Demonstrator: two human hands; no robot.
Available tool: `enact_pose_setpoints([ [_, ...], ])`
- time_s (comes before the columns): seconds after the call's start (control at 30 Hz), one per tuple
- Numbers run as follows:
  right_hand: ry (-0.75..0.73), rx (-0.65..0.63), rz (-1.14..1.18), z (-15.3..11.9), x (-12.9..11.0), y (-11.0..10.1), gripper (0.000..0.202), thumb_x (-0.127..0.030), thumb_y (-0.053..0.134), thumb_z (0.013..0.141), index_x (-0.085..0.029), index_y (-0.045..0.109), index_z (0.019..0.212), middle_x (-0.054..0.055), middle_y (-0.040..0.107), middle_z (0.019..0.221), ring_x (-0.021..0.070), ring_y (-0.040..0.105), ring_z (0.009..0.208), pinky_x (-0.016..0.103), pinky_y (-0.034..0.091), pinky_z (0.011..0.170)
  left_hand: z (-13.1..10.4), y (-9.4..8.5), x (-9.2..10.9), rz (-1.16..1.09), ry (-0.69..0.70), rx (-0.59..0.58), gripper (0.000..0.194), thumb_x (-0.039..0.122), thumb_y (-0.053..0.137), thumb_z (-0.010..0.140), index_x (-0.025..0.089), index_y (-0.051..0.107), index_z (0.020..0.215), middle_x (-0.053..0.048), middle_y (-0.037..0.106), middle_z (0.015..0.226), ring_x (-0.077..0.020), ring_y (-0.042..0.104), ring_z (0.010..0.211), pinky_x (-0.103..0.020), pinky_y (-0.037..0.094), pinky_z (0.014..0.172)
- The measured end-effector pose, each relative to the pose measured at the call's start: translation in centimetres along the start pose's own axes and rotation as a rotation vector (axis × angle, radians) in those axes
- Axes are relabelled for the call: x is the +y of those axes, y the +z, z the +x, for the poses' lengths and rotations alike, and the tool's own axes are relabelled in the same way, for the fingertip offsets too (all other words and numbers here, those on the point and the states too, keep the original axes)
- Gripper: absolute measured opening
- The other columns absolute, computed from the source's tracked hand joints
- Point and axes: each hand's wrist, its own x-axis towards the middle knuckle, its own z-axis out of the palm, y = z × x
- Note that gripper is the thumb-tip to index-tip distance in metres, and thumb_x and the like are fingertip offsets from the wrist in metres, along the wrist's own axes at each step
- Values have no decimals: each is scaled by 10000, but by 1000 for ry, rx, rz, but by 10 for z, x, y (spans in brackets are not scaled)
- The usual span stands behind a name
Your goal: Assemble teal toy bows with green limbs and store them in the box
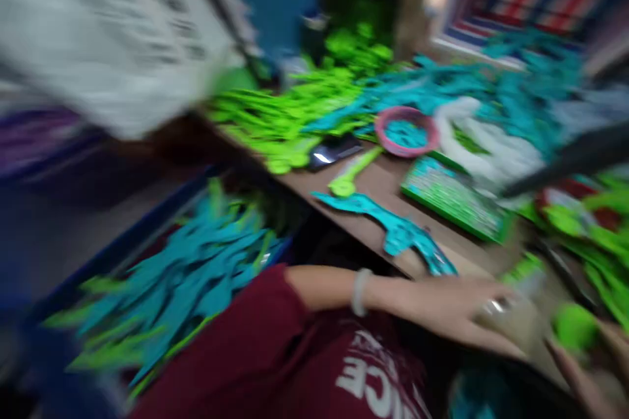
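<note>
the whole view was smeared by motion, so fine detail was hard to read. at far left a blue crate [118, 250] sat below the table edge, filled with teal and green plastic cut-outs [187, 281] lying in a loose heap. above it hung a pale printed sheet [108, 33], too blurred to read. on the wooden table [378, 186] a pile of bright green pieces [295, 114] lay near the back, with a dark phone [334, 149] just beside it. a single green piece [351, 173] and a long teal piece [393, 226] lay flat near the front edge, close together. further right stood a pink bowl [407, 132] holding teal bits, and near it a green board [455, 200]. teal pieces [515, 88] spread across the back right. the left hand [462, 314], with a bracelet on the wrist and a ring on a finger, reached across from a maroon sleeve [255, 340], fingers stretched out flat and loose, grasping nothing, over the table's front edge just past the long teal piece. at the lower right corner the right hand [590, 360] showed only in part, touching a small round green piece [574, 327]; whether it clasped that piece i cannot tell
</note>
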Motion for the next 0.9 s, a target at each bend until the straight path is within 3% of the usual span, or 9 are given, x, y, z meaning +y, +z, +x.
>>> enact_pose_setpoints([
  [0.07,144,85,-228,-14,4,-34,358,-523,776,720,-331,735,1019,118,662,1038,389,680,1005,610,542,834,0,-2,-16,268,115,110,760,418,802,823,145,462,1446,-205,548,1463,-344,499,1391,-480,403,1177],
  [0.13,233,57,-321,-19,8,-48,418,-545,747,771,-234,704,1048,112,638,1030,262,675,777,457,592,686,5,-6,-43,502,135,133,786,374,785,843,141,398,1487,-241,488,1506,-386,414,1449,-582,342,1199],
  [0.2,200,-58,-302,-18,12,-43,422,-490,711,847,-191,663,1141,125,620,1095,209,659,778,382,600,672,14,-6,-68,630,190,91,790,355,765,859,140,358,1501,-243,479,1511,-402,423,1438,-622,354,1178],
  [0.27,111,-186,-268,-15,11,-27,433,-441,695,883,-179,622,1219,133,609,1131,225,659,893,387,614,756,21,0,-81,685,229,83,721,373,722,891,139,373,1477,-224,563,1427,-390,521,1354,-620,404,1141],
  [0.4,30,-376,-168,-11,0,9,499,-398,696,905,-157,542,1314,159,578,1217,275,625,1124,449,592,944,22,11,-86,696,213,130,647,479,683,911,147,421,1401,-186,667,1243,-355,650,1166,-559,525,1018],
  [0.5,-2,-490,-199,-6,2,25,521,-406,708,899,-129,538,1307,179,561,1244,288,627,1109,468,594,923,21,10,-89,676,171,174,676,515,698,895,143,409,1380,-186,661,1230,-342,666,1140,-514,565,960],
  [0.7,-90,-659,-358,10,6,34,508,-489,698,894,-122,594,1230,162,598,1148,280,631,1014,445,601,834,21,7,-97,676,200,232,696,579,652,906,136,396,1378,-188,660,1218,-343,679,1122,-491,592,908],
  [0.9,-129,-675,-369,14,3,36,576,-507,644,923,-51,570,1268,185,595,1127,285,616,1016,426,603,815,21,8,-98,695,260,247,593,604,529,963,119,453,1295,-197,675,1156,-339,695,1071,-492,599,888],
])
